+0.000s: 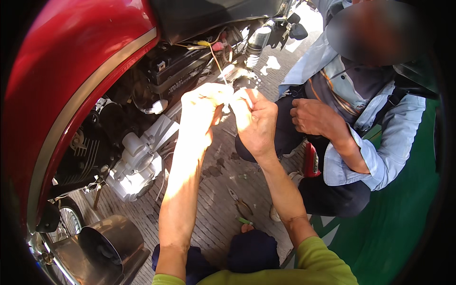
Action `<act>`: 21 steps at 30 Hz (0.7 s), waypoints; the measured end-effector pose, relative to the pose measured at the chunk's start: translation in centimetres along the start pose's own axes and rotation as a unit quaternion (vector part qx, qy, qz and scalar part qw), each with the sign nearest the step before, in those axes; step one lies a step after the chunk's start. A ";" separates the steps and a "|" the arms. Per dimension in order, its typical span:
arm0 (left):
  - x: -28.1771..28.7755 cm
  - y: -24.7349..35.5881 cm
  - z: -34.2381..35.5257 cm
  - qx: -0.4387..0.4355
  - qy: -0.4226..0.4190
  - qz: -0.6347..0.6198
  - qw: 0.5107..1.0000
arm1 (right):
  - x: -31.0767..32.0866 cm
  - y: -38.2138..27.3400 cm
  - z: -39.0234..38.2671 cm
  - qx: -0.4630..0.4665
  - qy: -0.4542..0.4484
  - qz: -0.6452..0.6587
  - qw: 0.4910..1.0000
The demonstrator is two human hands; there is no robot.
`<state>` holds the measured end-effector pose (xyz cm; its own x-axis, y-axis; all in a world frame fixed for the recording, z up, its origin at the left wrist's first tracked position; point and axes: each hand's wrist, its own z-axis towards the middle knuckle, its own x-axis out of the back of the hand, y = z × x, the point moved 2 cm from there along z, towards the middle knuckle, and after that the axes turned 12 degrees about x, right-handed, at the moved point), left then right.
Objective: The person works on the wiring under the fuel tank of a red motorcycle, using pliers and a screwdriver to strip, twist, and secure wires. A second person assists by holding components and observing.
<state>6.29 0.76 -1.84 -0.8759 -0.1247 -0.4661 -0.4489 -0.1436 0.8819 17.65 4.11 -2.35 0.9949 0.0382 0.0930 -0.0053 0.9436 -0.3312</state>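
Observation:
A thin orange wire [216,59] runs down from the motorcycle's open side to my fingertips. My left hand [202,109] is closed in a pinch on its lower end. Right beside it, fingertips almost touching, my right hand [256,121] pinches too, but glare and the fingers hide what is in it. Above my hands, a yellow connector [204,43] and a pink-red one [218,46] sit among the wires under the black seat [209,19]. The red motorcycle tank [71,52] fills the upper left.
Pliers [241,203] lie on the grooved floor [213,190] between my forearms. At the right a person in a light blue shirt [394,137] crouches close by. The silver engine cover [135,166] is left of my left forearm, above a shiny metal cylinder [114,242].

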 end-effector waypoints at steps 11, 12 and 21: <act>-0.6 -0.1 -0.5 -0.014 0.031 -0.001 0.999 | 3.2 -2.6 -0.7 -0.119 0.001 -0.087 0.989; -0.5 0.0 -0.6 -0.020 0.037 0.009 0.999 | 3.1 -3.7 -0.3 -0.037 -0.043 -0.194 0.979; -0.3 -1.1 -0.5 -0.022 -0.003 -0.009 1.000 | 1.1 0.6 -1.6 -0.035 0.009 0.063 0.997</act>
<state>7.17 0.50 -2.68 -0.8685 -0.1153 -0.4822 -0.4573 -0.1895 0.8689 18.94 4.15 -3.92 0.9883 0.1495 0.0301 -0.1248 0.9062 -0.4040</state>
